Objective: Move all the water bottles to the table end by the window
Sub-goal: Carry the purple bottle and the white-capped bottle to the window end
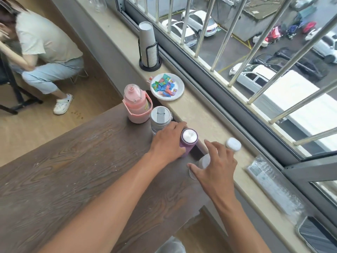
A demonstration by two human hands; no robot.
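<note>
Several bottles stand in a row along the dark wooden table's edge by the window sill. Farthest is a pink bottle in a pink sleeve, then a grey-lidded clear bottle, then a purple bottle with a white cap. My left hand is wrapped around the purple bottle's side. My right hand hovers with spread fingers over a clear bottle with a white cap, mostly hidden beneath it; contact cannot be judged. A white-capped item sits on the sill just beyond.
On the sill are a plate of coloured wrapped sweets, a black holder of paper cups, a clear plastic package and a phone. A seated person is at the far left on the floor side.
</note>
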